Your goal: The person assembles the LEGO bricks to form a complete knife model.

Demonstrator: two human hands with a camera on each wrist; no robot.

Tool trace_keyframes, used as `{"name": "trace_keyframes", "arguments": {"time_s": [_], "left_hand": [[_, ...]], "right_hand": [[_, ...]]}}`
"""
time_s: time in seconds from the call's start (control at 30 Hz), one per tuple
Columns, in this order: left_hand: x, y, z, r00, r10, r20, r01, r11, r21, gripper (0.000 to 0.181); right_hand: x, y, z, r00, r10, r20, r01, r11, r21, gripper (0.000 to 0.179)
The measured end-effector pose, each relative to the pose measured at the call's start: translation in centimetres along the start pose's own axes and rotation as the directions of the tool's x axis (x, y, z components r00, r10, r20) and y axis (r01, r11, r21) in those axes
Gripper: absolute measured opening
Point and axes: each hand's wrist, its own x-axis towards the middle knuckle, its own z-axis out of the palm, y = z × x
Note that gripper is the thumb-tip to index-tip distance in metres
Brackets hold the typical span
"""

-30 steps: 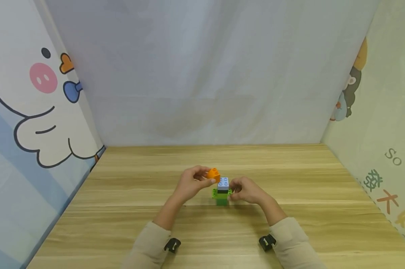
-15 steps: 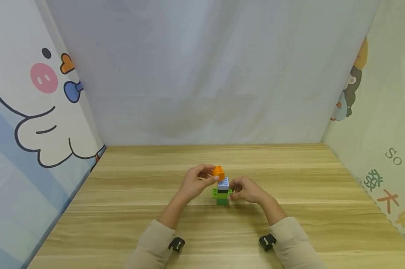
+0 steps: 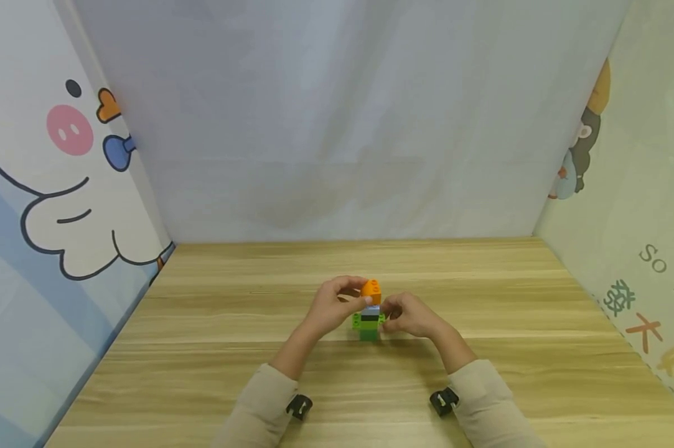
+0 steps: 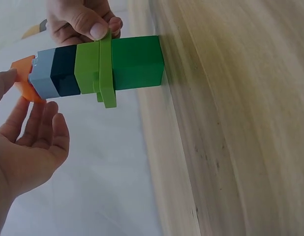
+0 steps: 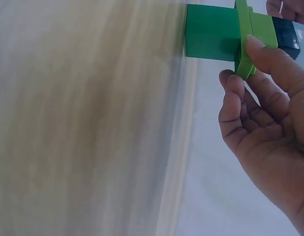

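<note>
A tower of toy building bricks stands upright on the table. Its base is a dark green brick (image 4: 137, 63). Above that come a wide lime plate (image 4: 107, 73) jutting out at both sides, a lime brick (image 4: 86, 69), a black brick (image 4: 65, 71) and a light blue brick (image 4: 43, 73). With thumb and fingers my left hand (image 3: 330, 308) pinches a slanted orange brick (image 3: 373, 290), right at the studs of the light blue one. My right hand (image 3: 414, 317) pinches the right end of the lime plate, thumb on one face and fingers beneath.
The wood-grain table (image 3: 202, 367) ends at a grey cloth wall (image 3: 337, 124) behind. Printed cloth panels with cartoon figures flank it left and right. A black clip (image 3: 299, 406) sits at the left cuff, another (image 3: 444, 402) at the right.
My left hand has carried the orange brick rightward from beside the tower to over its top, then lowered it onto the light blue brick. The right hand keeps its hold on the lime plate.
</note>
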Motion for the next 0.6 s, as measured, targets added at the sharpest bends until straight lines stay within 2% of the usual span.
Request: {"name": "trace_keyframes", "arguments": {"time_s": [0.1,0.33,0.43,0.6], "left_hand": [[0.0,0.2,-0.1,0.999,0.053,0.01,-0.053,0.998,0.027,0.032],[1.2,-3.8,0.2,0.991,0.133,0.025,-0.134,0.988,0.074,0.034],[1.3,-4.1,0.0,0.987,0.158,0.035,-0.161,0.983,0.089,0.034],[1.5,-3.9,-0.4,0.986,0.155,0.068,-0.163,0.976,0.146,0.034]], "right_hand": [[0.0,-0.1,0.0,1.0,-0.002,0.0,0.002,1.0,-0.005,0.025],[0.1,-0.2,0.0,1.0,-0.014,0.001,0.014,1.0,-0.014,0.024],[0.1,-0.1,0.0,1.0,-0.011,0.001,0.011,1.0,-0.01,0.023],[0.1,0.0,0.1,1.0,-0.006,-0.001,0.006,1.0,-0.013,0.022]]}}
